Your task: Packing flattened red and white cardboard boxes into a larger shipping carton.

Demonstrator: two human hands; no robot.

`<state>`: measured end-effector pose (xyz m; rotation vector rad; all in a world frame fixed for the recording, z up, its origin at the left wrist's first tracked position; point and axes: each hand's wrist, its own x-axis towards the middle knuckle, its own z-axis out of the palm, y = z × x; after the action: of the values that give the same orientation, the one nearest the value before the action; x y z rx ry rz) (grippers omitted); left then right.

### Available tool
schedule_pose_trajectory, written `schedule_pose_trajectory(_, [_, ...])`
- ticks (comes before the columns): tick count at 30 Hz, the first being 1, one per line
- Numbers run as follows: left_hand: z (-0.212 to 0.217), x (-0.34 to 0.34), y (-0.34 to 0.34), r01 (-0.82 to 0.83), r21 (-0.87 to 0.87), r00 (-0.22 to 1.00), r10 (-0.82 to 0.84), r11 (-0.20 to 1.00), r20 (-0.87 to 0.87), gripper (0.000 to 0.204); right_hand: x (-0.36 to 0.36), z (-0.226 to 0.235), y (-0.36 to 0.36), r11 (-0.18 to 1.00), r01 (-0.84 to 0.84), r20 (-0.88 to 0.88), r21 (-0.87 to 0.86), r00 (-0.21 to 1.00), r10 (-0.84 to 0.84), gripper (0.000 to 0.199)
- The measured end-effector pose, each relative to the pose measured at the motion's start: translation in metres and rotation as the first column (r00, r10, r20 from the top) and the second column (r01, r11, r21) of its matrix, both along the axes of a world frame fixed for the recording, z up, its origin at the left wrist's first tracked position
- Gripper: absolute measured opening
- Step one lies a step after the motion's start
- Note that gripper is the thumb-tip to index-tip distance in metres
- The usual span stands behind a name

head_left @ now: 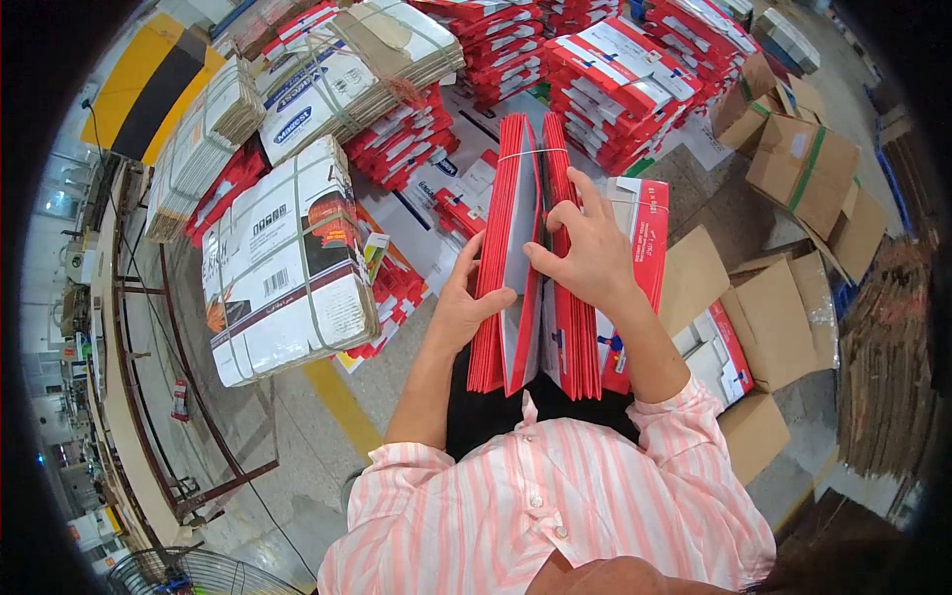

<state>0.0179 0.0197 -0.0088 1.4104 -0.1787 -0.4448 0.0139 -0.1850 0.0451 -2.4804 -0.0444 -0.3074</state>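
A bundle of flat red and white cartons (485, 342) stands on edge in front of me, with a thin string (522, 155) round its upper end. Below the string the bundle parts into sections, and a pale inner face shows between them. My left hand (462, 305) grips the left section, its thumb across the opened edge and its fingers mostly hidden behind. On the right section rests my right hand (592, 253). Its thumb and bent index finger are at the red edges beside the gap; the other fingers lie along the outer side.
Strapped white carton stacks (283, 263) stand at the left. Red carton piles (625, 94) fill the far side. Open brown boxes (778, 317) lie to the right, near stacked brown cardboard (888, 347). A metal frame (183, 397) and a wire fan guard (198, 573) are at left.
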Motion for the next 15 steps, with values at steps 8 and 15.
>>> schedule_pose_trajectory(8, [-0.005, 0.0, 0.003, -0.038, 0.007, 0.999, 0.038, 0.999, 0.006, 0.088, -0.002, -0.002, -0.008, 0.99, 0.009, 0.037, 0.139, 0.999, -0.014, 0.021])
schedule_pose_trajectory(15, [0.003, 0.0, -0.002, -0.005, 0.024, 0.999, 0.005, 1.0, 0.033, 0.091, -0.003, -0.012, -0.013, 0.997, -0.039, 0.165, 0.059, 0.986, 0.029, 0.016])
